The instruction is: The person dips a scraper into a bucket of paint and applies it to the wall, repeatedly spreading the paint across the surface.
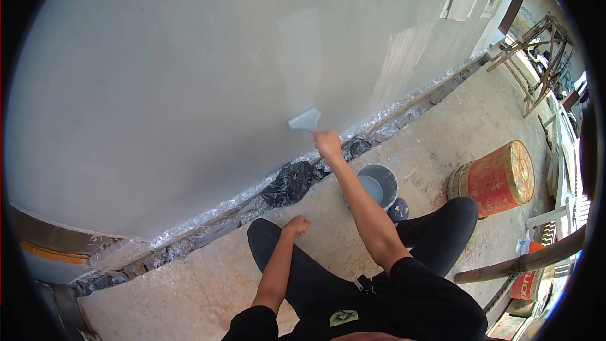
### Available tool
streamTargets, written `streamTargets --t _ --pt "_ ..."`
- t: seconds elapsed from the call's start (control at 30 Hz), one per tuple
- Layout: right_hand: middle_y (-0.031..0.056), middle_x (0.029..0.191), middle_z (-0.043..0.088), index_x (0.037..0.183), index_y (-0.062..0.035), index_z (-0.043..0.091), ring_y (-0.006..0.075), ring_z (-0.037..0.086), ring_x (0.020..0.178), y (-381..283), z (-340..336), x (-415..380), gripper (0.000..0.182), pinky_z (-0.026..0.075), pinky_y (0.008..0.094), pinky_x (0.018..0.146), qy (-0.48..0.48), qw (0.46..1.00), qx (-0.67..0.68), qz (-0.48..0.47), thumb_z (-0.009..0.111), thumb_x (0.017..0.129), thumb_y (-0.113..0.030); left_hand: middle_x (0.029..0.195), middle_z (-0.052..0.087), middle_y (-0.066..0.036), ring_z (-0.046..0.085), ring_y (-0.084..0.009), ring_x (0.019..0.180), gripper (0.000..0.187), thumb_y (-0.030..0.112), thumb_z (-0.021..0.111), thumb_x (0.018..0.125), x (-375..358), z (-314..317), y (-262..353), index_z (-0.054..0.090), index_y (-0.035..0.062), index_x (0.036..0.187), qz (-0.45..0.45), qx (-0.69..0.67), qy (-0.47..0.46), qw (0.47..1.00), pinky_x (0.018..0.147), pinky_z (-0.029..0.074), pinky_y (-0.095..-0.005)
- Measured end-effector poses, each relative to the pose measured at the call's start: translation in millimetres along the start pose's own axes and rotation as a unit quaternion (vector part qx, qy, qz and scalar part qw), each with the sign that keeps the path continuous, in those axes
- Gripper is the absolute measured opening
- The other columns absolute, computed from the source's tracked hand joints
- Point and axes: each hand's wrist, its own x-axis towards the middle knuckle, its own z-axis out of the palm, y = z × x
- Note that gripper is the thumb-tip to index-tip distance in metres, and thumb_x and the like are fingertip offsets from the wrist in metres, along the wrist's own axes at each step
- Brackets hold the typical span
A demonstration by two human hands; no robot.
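My right hand point(327, 145) is closed around the handle of a wide, flat paintbrush point(305, 119). The brush head lies against the lower part of the grey wall point(208, 76). Above it runs a lighter, wet-looking upright stroke. Below my right forearm, a dark bucket point(392, 180) holds pale grey paint point(371, 188). My left hand point(297, 225) rests by my bent left knee with its fingers curled in and nothing visible in them.
Crumpled black plastic point(288, 184) lies in the gap along the wall's base. An upturned red bucket point(495, 180) stands on the concrete floor point(435, 139) to the right. Farther off are a rusty metal frame point(536, 57) and a wooden pole point(524, 257).
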Motion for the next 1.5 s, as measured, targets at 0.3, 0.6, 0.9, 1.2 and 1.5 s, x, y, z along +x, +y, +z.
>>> streamTargets --t 0.3,0.6,0.9,1.2,1.5 --pt "-0.0027 0.049 0.040 0.069 -0.0019 0.056 0.0048 0.035 0.045 -228.5 -30.9 -85.6 0.044 0.025 0.0253 0.042 -0.065 0.961 0.187 -0.193 0.059 0.092 -0.039 0.073 0.068 -0.014 0.067 -0.0240 0.060 0.030 0.023 0.048 0.084 -7.3 -2.0 5.4 0.064 -0.0020 0.084 -0.004 0.005 0.009 1.000 0.059 0.053 -0.0370" --pt "0.0071 0.057 0.054 0.077 0.0032 0.063 0.0133 0.052 0.053 9.1 37.8 -40.7 0.039 0.040 0.0297 0.050 -0.043 0.993 0.100 0.047 0.062 0.090 -0.033 0.077 0.068 -0.013 0.067 -0.0222 0.062 0.031 0.025 0.049 0.086 2.0 -2.9 2.7 0.064 -0.0017 0.092 -0.003 0.004 0.006 1.000 0.061 0.054 -0.0354" --pt "0.0083 0.055 0.055 0.076 0.0051 0.062 0.0131 0.051 0.050 -128.3 8.7 -89.5 0.037 0.039 0.0304 0.048 -0.088 0.992 0.085 -0.037 0.061 0.089 -0.030 0.070 0.067 -0.013 0.067 -0.0242 0.058 0.030 0.025 0.051 0.084 0.0 -0.6 -3.5 0.063 -0.0017 0.079 -0.010 -0.009 0.028 1.000 0.059 0.054 -0.0365" --pt "-0.0052 0.052 0.039 0.071 -0.0043 0.054 0.0035 0.032 0.045 -125.0 44.1 -79.4 0.038 0.023 0.0225 0.041 -0.118 0.970 0.180 -0.117 0.058 0.094 -0.035 0.065 0.066 -0.012 0.065 -0.0221 0.052 0.017 0.013 0.049 0.086 -13.2 -8.4 28.3 0.062 0.0032 0.090 -0.014 -0.076 -0.042 0.996 0.054 0.053 -0.0381" --pt "0.0025 0.053 0.049 0.070 0.0010 0.058 0.0128 0.045 0.046 65.0 112.7 -67.8 0.031 0.035 0.0287 0.044 0.019 0.999 -0.046 0.012 0.056 0.092 -0.021 0.070 0.067 -0.016 0.066 -0.0257 0.063 0.030 0.027 0.053 0.087 -19.2 -1.2 52.3 0.066 -0.0004 0.086 0.019 0.028 0.044 0.998 0.064 0.053 -0.0400"
